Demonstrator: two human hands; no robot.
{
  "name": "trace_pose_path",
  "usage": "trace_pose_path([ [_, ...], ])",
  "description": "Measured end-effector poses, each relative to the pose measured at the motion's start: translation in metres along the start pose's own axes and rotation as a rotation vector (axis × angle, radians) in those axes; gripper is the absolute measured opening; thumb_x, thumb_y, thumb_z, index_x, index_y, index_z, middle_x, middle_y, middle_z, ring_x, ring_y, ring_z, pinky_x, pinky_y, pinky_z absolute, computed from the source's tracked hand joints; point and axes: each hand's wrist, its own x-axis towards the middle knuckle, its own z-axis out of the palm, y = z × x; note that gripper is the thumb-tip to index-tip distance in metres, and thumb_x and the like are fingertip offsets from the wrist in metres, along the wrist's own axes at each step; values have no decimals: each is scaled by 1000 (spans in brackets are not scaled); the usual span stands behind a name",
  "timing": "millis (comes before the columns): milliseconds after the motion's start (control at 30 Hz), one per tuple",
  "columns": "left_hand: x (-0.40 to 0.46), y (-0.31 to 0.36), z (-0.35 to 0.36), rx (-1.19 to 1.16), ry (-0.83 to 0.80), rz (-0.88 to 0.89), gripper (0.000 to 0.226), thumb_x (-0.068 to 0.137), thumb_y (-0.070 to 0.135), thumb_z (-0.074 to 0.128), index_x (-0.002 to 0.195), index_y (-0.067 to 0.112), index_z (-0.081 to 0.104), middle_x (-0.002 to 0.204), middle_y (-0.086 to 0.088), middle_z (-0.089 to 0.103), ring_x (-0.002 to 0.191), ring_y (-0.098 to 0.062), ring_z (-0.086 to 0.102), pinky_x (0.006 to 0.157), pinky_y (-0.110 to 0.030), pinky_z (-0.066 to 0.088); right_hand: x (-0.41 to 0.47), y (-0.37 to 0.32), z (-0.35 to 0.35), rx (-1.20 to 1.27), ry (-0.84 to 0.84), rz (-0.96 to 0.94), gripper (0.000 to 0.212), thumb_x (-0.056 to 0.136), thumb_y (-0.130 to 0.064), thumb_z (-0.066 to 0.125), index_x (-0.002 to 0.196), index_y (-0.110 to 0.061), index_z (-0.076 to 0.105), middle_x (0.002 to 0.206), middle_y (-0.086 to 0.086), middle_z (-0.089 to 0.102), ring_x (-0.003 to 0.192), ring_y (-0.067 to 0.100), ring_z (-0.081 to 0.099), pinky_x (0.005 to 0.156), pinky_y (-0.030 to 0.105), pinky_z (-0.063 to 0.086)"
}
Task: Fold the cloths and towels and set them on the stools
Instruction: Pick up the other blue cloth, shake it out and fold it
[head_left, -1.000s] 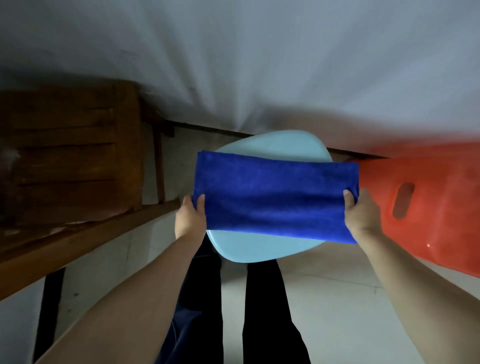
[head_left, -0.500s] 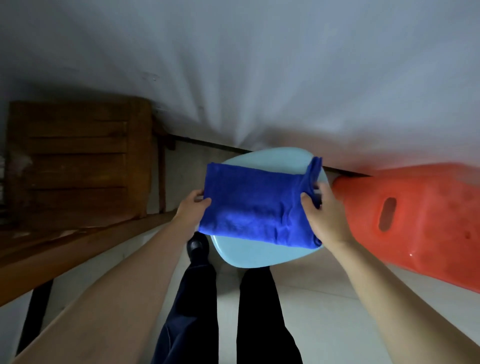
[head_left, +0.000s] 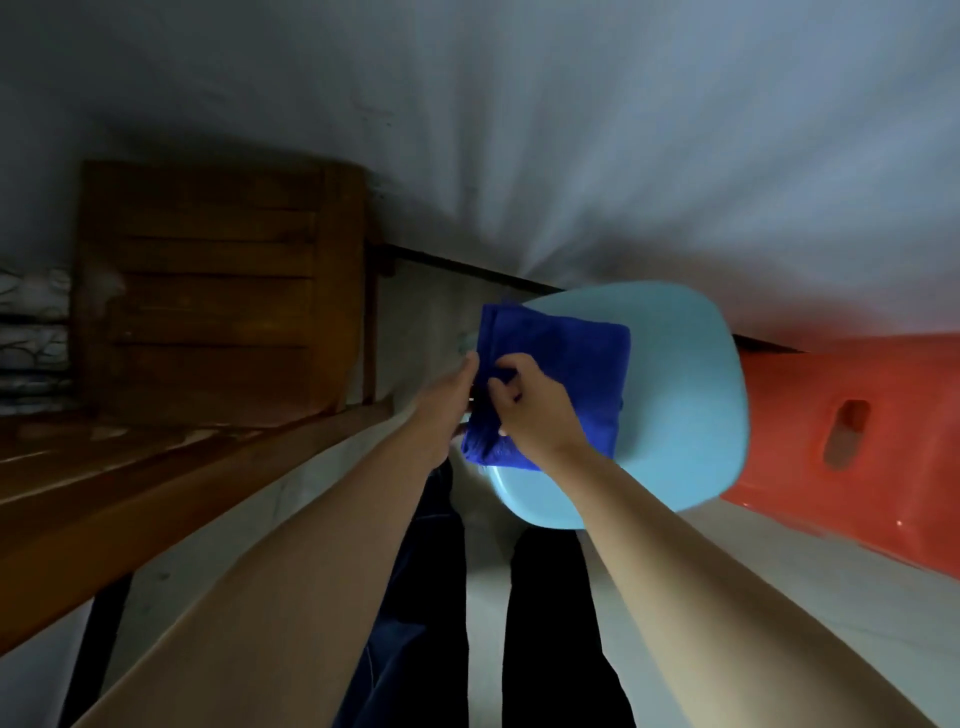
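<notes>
1. My left hand (head_left: 451, 400) pinches the left edge of the folded blue cloth (head_left: 566, 364).
2. My right hand (head_left: 535, 410) grips that same edge, fingers curled on the fabric.
3. The cloth lies on the pale blue stool (head_left: 680, 395), overhanging its left rim.
4. An orange stool (head_left: 852, 441) stands just beside it on the right.

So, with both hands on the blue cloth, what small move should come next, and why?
Probably let go and press the blue cloth flat. It looks folded small on the light blue stool, but the left hand and right hand pinch its left edge, which overhangs the seat.
</notes>
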Motion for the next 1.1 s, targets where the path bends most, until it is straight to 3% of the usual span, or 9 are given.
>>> trace_pose_path([
  [67,-2,3,4,127,-6,62,53,94,54,41,128,14,53,128,-5,58,114,-23,55,98,-38,45,-4,14,-24,119,193,30,21,94,-22,45,113,-20,55,78,-5,60,75,21,60,73,40,52],
  [167,-4,7,15,281,56,141,58,91,49,52,131,9,45,129,-7,54,113,-25,55,88,-32,44,-10,47,-63,83,457,194,24,94,-16,43,113,-13,57,99,3,61,89,24,56,75,28,39],
  [267,-1,5,26,472,162,188,65,88,48,56,136,8,36,133,-9,51,116,-31,55,88,-35,46,-10,79,-73,264,286,416,41,89,-35,54,118,-7,51,107,5,58,93,22,55,79,35,44],
  [367,3,0,31,537,246,216,57,91,43,52,133,8,36,130,-12,52,110,-32,57,85,-39,49,-8,93,-62,404,44,406,65,80,-53,56,104,8,52,88,9,56,78,22,56,74,43,52],
  [467,1,-4,31,401,231,237,43,94,39,50,126,11,44,119,-9,58,97,-25,57,79,-34,46,-7,92,-54,603,-1,423,28,92,-32,57,107,-9,56,95,1,63,82,16,62,71,36,53],
  [567,-11,-8,32,278,202,255,30,94,41,48,116,20,49,107,0,60,98,-23,59,88,-40,50,-16,93,-63,809,-67,457,22,92,-23,57,113,-17,58,102,-2,65,89,15,62,71,31,52],
  [800,-84,23,59,84,138,362,25,93,41,52,111,25,54,105,2,64,98,-21,62,91,-42,52,-62,68,-131,931,-46,318,27,91,-23,58,118,-23,60,114,-2,68,102,17,64,71,30,53],
  [967,-154,65,81,69,13,473,17,92,40,54,101,25,56,102,5,65,97,-19,62,87,-37,53,-112,34,-189,984,36,159,34,92,-22,57,126,-22,55,122,0,66,111,20,64,92,40,52],
  [1100,-195,94,90,104,-124,537,13,91,38,56,97,27,59,105,2,67,97,-21,65,85,-40,55,-157,10,-215,996,184,35,30,94,-19,54,123,-24,57,117,-2,69,108,18,65,86,36,53],
])
